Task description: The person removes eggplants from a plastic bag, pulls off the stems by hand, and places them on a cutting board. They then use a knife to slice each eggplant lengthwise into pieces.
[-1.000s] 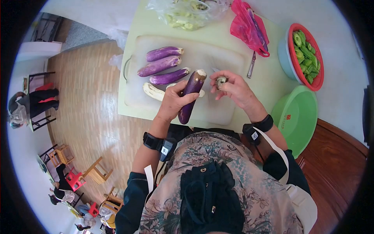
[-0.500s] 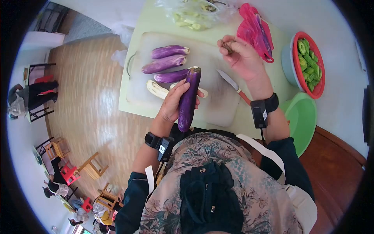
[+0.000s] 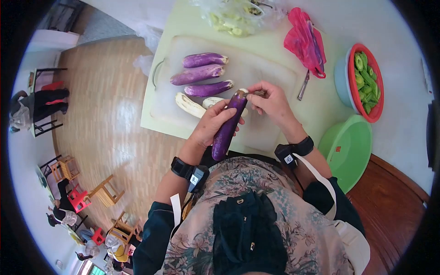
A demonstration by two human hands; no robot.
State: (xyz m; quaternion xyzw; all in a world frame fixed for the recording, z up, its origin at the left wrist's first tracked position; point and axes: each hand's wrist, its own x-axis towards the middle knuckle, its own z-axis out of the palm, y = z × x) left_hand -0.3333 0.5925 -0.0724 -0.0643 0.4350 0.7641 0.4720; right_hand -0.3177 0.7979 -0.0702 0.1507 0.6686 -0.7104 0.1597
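Observation:
My left hand (image 3: 214, 122) is wrapped round a dark purple eggplant (image 3: 226, 133), its stem end pointing up and away from me. My right hand (image 3: 271, 101) is at that stem end, fingers pinched on a small brownish piece, perhaps bits of the eggplant's cap. On the white cutting board (image 3: 256, 68) lie three purple eggplants, one of them (image 3: 198, 74) in the middle of the row. Nearer me are pale peeled pieces (image 3: 189, 105), one partly hidden behind my left hand.
Beyond the board are a clear bag (image 3: 233, 20) and a pink bag (image 3: 302, 39), with a metal utensil (image 3: 303, 87) beside it. At the right stand a red basket of green vegetables (image 3: 380, 98) and a green basin (image 3: 355, 151). People sit and stand far left.
My right hand has moved down and left from above the board to the eggplant's stem end. The view has shifted slightly; the knife's blade is now hidden around my right hand.

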